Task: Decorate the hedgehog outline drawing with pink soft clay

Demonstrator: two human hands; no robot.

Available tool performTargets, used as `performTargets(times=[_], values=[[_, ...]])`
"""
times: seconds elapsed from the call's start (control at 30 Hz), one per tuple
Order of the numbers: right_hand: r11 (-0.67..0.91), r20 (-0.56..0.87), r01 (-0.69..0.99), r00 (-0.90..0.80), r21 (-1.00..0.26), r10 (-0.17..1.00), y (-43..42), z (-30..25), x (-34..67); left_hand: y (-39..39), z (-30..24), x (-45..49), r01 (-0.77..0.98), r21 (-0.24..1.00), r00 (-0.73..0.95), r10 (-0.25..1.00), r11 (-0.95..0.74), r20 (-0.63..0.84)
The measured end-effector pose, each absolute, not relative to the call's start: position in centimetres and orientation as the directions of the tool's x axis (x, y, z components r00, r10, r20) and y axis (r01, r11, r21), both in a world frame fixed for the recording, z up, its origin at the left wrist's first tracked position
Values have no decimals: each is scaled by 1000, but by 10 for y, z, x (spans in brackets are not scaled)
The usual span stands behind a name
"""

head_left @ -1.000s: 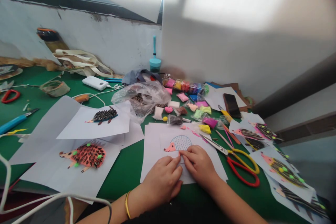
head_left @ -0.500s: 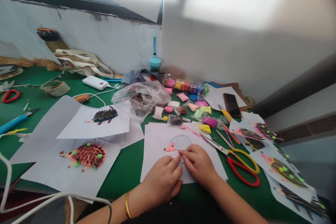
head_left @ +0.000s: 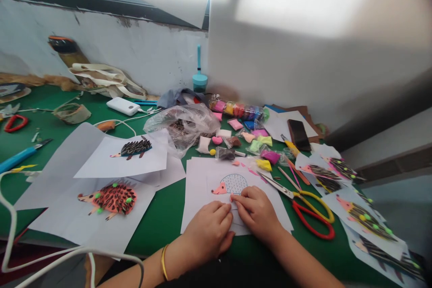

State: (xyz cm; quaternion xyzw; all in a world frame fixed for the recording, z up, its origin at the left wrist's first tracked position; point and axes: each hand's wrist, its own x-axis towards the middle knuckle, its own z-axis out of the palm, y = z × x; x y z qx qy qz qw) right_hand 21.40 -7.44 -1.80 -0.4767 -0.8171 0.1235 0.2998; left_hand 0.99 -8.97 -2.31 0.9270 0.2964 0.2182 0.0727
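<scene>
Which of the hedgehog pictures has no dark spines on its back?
The middle hedgehog, by the right hand: its back shows only blue marks, while the other hedgehogs carry dark spines.

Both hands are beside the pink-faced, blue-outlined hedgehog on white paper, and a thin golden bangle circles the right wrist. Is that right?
Wrong side: the head view shows the thin golden bangle on the left wrist. The left hand and right hand are beside the pink-faced, blue-outlined hedgehog on white paper.
</scene>
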Motion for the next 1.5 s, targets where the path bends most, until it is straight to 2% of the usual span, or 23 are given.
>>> performTargets(times=[0.23, 0.47, 0.67, 0.87, 1.5], values=[[544, 381, 723, -403, -425, 832, -78, -18, 212, -88, -29, 12, 496, 279, 718, 569, -822, 401], [562, 425, 695, -387, -449, 818, -79, -15, 214, -88, -30, 11, 502, 285, 724, 577, -816, 378], [586, 391, 717, -450, -378, 803, -80, -16, 212, -88, -34, 11, 500, 284, 730, 575, -818, 369], [596, 441, 701, -426, -391, 790, -81, -15, 214, -88, -33, 11, 494, 282, 725, 568, -823, 389], [521, 362, 745, -389, -417, 847, -76, -20, 214, -90, -28, 10, 514, 255, 728, 574, -819, 374]])
